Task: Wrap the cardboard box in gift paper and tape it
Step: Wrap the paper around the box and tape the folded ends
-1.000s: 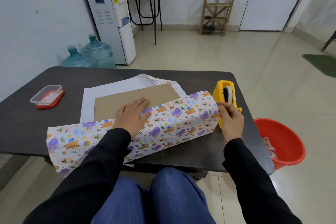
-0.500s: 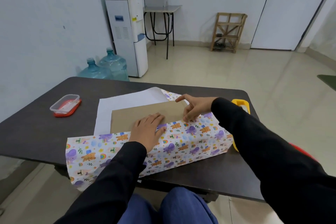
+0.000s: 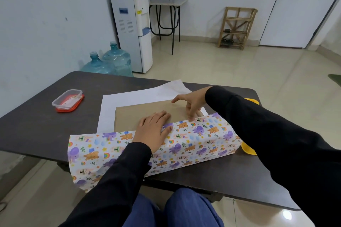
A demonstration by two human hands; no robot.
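A flat brown cardboard box (image 3: 145,110) lies near the middle of the dark tabletop (image 3: 36,125), resting on the white underside of a sheet of gift paper printed with purple elephants, orange bears and rainbows (image 3: 195,138). The printed side of the paper is folded up over the box's near edge, and its loose left end hangs past the tabletop's front edge. The left hand (image 3: 154,131) lies palm down with straight fingers across the folded paper edge, pressing it onto the box; its grip is slack and holds nothing. The right hand (image 3: 192,104) reaches across from the right in a black sleeve, one finger stretched out to the left and the others pointing down, their tips touching the box just at the paper's edge; I cannot tell whether its grip pinches anything. A yellow tape dispenser (image 3: 248,148) sits just beside the right end of the wrapped box, mostly hidden behind the right arm. A clear plastic container on a red lid (image 3: 67,100) stands well apart on the left of the tabletop. Beyond, a white water dispenser (image 3: 132,29) stands against the wall with two blue water bottles (image 3: 112,61) on the floor beside it.
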